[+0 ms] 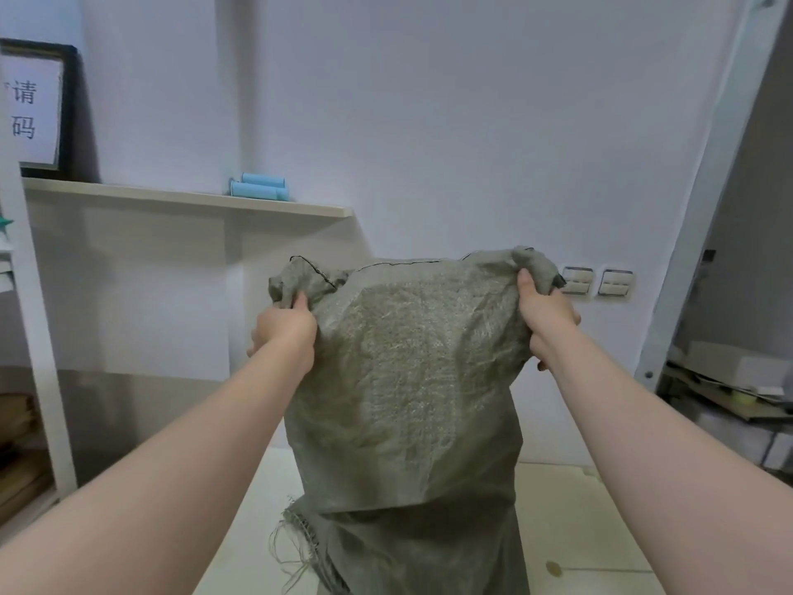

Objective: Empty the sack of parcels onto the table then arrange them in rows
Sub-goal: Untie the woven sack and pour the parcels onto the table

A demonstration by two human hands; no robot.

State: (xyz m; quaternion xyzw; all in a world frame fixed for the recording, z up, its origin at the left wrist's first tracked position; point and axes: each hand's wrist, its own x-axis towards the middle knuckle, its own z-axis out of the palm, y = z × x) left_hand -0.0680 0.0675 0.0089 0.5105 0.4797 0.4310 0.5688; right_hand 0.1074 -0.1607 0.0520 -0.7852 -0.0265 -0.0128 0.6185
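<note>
Centre of frame: sack [403,380], dull grey-green, woven grid pattern paler and faintly shiny across the middle, thin black stitching [399,264] along the top edge, loose grey-green threads [292,547] at lower left. Bottom of frame: table [570,517], plain cream, one small olive-yellow spot [553,569] at lower right. Upper left: black frame [71,109] around white sheet [32,113] with dark characters; left of centre, pale beige shelf [193,198] with light blue rolls [259,188]; plain bluish-white wall [429,100]; right of centre, white switches [596,281] edged in silver.
</note>
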